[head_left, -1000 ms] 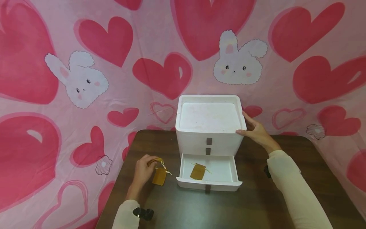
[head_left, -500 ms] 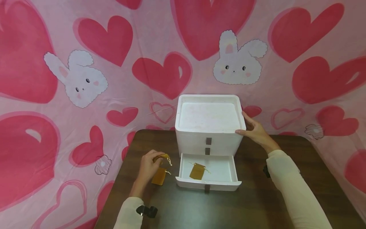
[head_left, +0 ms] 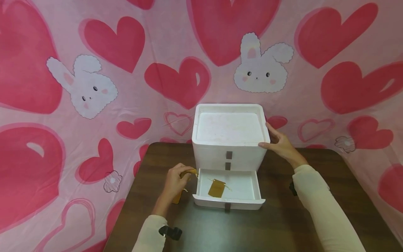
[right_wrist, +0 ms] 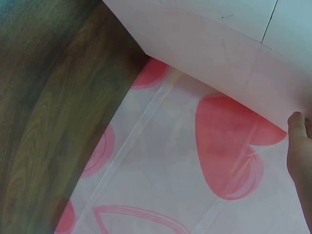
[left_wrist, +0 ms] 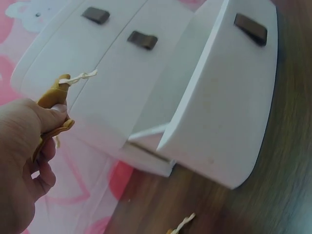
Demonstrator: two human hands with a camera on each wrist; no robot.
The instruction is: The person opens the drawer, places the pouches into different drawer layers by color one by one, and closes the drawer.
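Observation:
My left hand (head_left: 176,180) pinches a mustard-yellow drawstring pouch (head_left: 189,171) between thumb and fingers, at the left edge of the pulled-out bottom drawer (head_left: 242,185). In the left wrist view this pouch (left_wrist: 53,92) looks folded, with its pale cord sticking out. A similar pouch (head_left: 217,189) lies inside the drawer. Another pouch (head_left: 177,198) is on the table, partly hidden beneath the left hand. My right hand (head_left: 281,147) rests on the right front corner of the white drawer unit (head_left: 228,127), thumb at the front and fingers along the side.
Two upper drawers with brown pull tabs (head_left: 229,155) are closed. The unit stands at the back of a dark wooden table (head_left: 292,217). Behind it hangs a pink cloth (head_left: 176,35) printed with hearts and rabbits.
My left hand has carried the pouch rightward from over the table to the drawer's left edge, now covering more of the table pouch. The right hand stays on the unit.

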